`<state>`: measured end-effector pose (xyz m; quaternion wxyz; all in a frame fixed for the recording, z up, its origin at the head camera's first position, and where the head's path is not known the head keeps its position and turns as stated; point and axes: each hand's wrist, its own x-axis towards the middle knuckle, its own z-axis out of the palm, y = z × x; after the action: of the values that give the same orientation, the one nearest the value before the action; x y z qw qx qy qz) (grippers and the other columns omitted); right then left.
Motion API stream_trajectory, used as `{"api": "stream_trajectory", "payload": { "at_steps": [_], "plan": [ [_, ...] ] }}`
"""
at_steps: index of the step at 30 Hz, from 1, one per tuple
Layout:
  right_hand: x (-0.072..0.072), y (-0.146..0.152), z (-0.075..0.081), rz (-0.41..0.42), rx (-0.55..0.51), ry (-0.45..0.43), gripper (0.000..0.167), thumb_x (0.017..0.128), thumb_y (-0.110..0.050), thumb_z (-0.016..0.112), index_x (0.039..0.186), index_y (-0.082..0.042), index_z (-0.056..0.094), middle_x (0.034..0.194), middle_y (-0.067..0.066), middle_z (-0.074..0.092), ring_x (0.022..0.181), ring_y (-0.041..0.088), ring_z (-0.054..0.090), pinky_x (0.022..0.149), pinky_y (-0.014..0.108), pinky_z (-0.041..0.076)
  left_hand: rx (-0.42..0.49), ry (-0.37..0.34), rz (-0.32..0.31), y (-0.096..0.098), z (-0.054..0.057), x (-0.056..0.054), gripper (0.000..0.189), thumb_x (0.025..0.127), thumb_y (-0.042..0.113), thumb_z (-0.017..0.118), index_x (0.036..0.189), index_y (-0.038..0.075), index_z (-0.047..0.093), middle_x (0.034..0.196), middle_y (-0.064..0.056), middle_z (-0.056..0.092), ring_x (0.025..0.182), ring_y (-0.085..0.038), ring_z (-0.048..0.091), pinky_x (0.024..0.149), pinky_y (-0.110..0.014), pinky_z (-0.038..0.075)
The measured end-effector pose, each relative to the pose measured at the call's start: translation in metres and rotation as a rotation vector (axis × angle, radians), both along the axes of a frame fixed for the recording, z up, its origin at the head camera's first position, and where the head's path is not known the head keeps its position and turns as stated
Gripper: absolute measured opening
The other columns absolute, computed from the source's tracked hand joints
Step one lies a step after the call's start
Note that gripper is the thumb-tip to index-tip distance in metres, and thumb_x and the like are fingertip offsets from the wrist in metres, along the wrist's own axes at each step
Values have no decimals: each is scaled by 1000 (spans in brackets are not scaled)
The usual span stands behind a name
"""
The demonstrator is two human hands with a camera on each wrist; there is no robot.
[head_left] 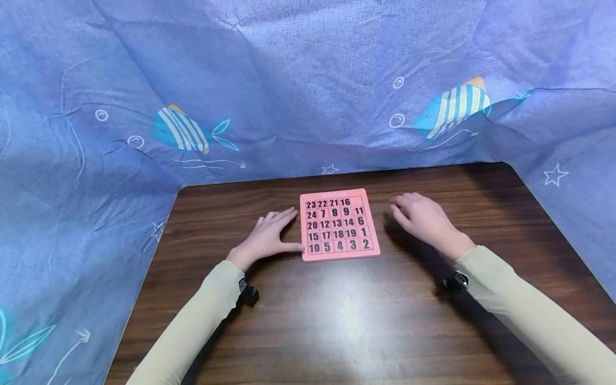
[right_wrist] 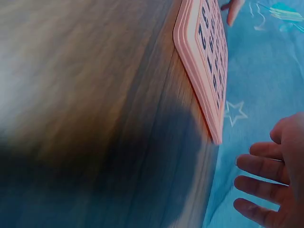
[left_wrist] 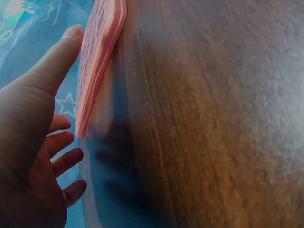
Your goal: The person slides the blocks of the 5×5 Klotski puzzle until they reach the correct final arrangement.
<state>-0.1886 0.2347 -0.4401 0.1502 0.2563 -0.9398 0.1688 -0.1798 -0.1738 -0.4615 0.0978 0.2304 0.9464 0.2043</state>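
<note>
A pink sliding number puzzle (head_left: 340, 258) lies flat on the table, its tiles in rows of black numbers. The gap without a tile is at its top right corner. At the puzzle's left side is my left hand (head_left: 264, 238), thumb and fingers spread apart; the thumb tip is at the lower left corner, and whether it touches I cannot tell. In the left wrist view the thumb (left_wrist: 57, 61) reaches to the puzzle's edge (left_wrist: 107, 61). Apart from the puzzle, to its right, my right hand (head_left: 425, 222) hovers with loosely bent fingers (right_wrist: 261, 187) and nothing in them.
The dark wooden table (head_left: 298, 331) has its back edge close to a blue cloth (head_left: 298, 96) printed with fish and stars. Both wrists carry a small black device, the left one (head_left: 248, 293) and the right one (head_left: 455, 281). Light glares off the table's middle.
</note>
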Motion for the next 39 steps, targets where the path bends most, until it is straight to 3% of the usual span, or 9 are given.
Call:
{"api": "stream_trajectory", "payload": {
  "at_steps": [8, 13, 24, 39],
  "plan": [
    [-24, -34, -7, 185, 34, -105, 25, 100, -12, 65, 117, 3, 75, 104, 16, 72, 97, 36, 64, 87, 52, 51, -41, -17, -46, 4, -5, 0, 112, 79, 67, 81, 165, 16, 31, 172, -5, 27, 145, -31, 36, 104, -51, 32],
    [-35, -48, -11, 247, 98, -99, 28, 100, -14, 65, 120, 1, 75, 102, 15, 67, 91, 35, 55, 82, 49, 46, -52, -11, -72, 6, -7, -1, 113, 79, 67, 81, 165, 14, 31, 171, -5, 28, 145, -30, 36, 105, -51, 31],
    [-50, -62, -13, 223, 234, -185, 40, 101, -22, 62, 139, -15, 69, 96, 11, 52, 85, 30, 44, 74, 43, 39, -65, 26, -107, 10, -7, -6, 113, 78, 68, 81, 165, 15, 32, 171, -6, 28, 146, -30, 35, 105, -50, 30],
    [-48, -46, -17, 188, 234, -237, 42, 102, -24, 60, 144, -19, 66, 93, 14, 49, 89, 34, 45, 80, 48, 40, -102, 44, -118, 11, -9, -7, 118, 76, 72, 79, 165, 14, 30, 172, -3, 25, 145, -28, 37, 105, -48, 31]
  ]
}}
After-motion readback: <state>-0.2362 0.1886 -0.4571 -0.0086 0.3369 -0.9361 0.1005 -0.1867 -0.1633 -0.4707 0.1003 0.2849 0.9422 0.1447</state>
